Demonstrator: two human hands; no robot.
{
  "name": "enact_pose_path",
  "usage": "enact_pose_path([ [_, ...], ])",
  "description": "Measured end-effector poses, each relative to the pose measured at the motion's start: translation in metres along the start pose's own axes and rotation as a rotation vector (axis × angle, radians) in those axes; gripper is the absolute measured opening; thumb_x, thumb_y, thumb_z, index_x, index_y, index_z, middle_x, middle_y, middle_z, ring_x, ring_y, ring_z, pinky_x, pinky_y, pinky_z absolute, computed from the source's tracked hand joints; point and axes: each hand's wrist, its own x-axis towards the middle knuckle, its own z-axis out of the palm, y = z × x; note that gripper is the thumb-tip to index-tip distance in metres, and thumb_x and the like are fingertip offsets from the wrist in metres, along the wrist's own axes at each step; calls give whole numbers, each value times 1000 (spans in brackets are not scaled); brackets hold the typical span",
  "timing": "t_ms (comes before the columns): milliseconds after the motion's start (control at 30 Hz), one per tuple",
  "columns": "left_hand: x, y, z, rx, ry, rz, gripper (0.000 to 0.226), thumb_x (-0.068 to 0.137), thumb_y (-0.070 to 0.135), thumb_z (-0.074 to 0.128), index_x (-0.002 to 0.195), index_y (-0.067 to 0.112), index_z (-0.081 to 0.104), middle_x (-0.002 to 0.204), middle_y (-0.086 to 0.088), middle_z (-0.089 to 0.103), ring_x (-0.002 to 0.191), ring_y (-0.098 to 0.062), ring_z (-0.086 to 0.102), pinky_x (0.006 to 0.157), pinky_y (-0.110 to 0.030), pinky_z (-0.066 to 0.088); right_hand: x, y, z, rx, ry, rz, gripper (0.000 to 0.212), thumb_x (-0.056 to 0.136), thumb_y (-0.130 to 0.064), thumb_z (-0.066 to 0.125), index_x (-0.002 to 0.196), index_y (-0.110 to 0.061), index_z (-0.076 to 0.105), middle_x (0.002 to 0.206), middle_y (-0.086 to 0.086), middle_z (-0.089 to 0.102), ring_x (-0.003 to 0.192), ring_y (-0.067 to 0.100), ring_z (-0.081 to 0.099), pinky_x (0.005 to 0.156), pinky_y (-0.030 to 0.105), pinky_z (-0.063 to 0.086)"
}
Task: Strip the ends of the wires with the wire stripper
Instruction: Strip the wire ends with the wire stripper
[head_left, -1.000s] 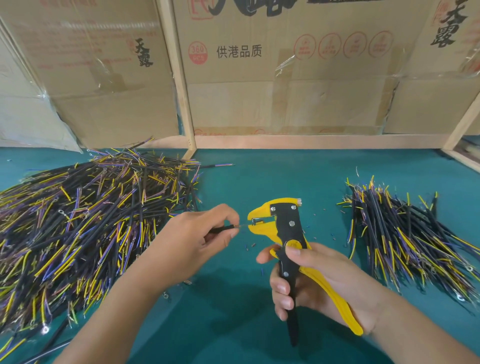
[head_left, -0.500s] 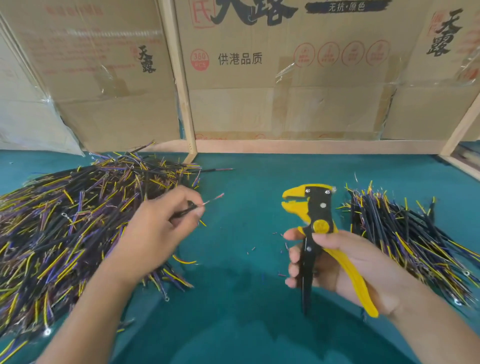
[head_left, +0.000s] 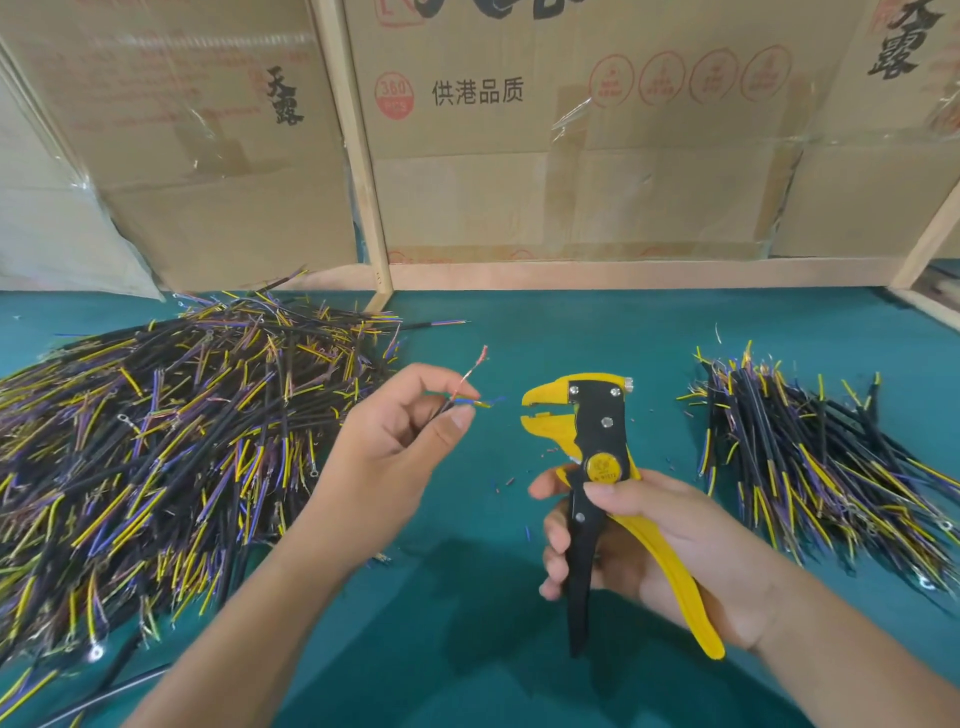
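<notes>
Over at nine o'clock sprawls the big heap of black-sheathed cables with yellow and purple cores (head_left: 156, 447), spread across the teal worktop (head_left: 519, 332). Moving in, the left hand (head_left: 395, 447) is up off the worktop, thumb and forefinger pinching one short black cable with splayed coloured cores (head_left: 470, 401) right at its tip. The yellow and blue cores poke out toward three o'clock, while a reddish bare strand kinks away toward twelve. That is the piece in play.

Just beside those tips, at three o'clock from the left fingers (head_left: 460, 418), sits the yellow-and-black automatic wire stripper (head_left: 597, 431). Its yellow beak faces nine o'clock, mouth visibly parted, straight at the core ends but not touching them. A small gap separates the two. The cable's long axis runs nine-to-three, nearly in line with that mouth, so the feed looks to be a short slide toward three o'clock, with the stray red strand the likely thing to miss the slot.

The right hand (head_left: 639, 545) is wrapped round the stripper's handles, thumb laid on the round yellow pivot knob, handles spread, so no squeeze is on. Either hand could close the gap.

Far at three o'clock lies the smaller pile of black cables with yellow and purple ends (head_left: 831, 467), well apart from the action.
</notes>
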Motion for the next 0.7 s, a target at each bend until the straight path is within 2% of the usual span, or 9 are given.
enact_pose_path([
  [100,-1,-1,2,-51,-22,-24,8,87,35,60,89,28,60,55,16,41,48,-2,25,45,-14,23,0,0,-1,1,14,-5,42,89,-22,70,122,4,64,90,23,62,81,38,61,84,54,52],
  [233,-1,-3,2,-1,-22,-39,6,92,32,61,98,30,60,56,13,34,49,-9,20,45,-23,18,-1,0,0,-3,15,-4,41,91,-22,68,123,4,63,89,23,62,82,38,61,85,54,52],
  [300,-1,-4,3,19,-18,-35,4,94,25,59,95,28,62,57,14,37,48,-6,23,46,-17,21,-1,0,0,-4,20,1,41,91,-22,67,123,4,63,89,23,62,81,38,61,85,53,52],
  [367,-1,-4,3,15,-17,-37,4,92,29,60,90,26,62,57,15,42,48,-2,26,46,-13,25,0,0,1,-5,22,0,42,89,-22,69,122,4,64,89,23,61,81,39,61,84,54,52],
  [467,-1,-3,4,12,-18,-44,11,86,37,59,83,27,60,56,15,39,48,-3,25,46,-13,24,0,1,1,-3,14,5,45,87,-24,73,121,3,64,88,22,62,81,39,61,84,54,52],
  [700,-3,1,7,2,-69,-66,10,87,28,54,77,28,55,57,16,38,49,-3,27,47,-10,26,-1,6,10,15,-10,16,38,89,-20,64,119,3,65,84,21,60,76,37,61,81,53,53],
])
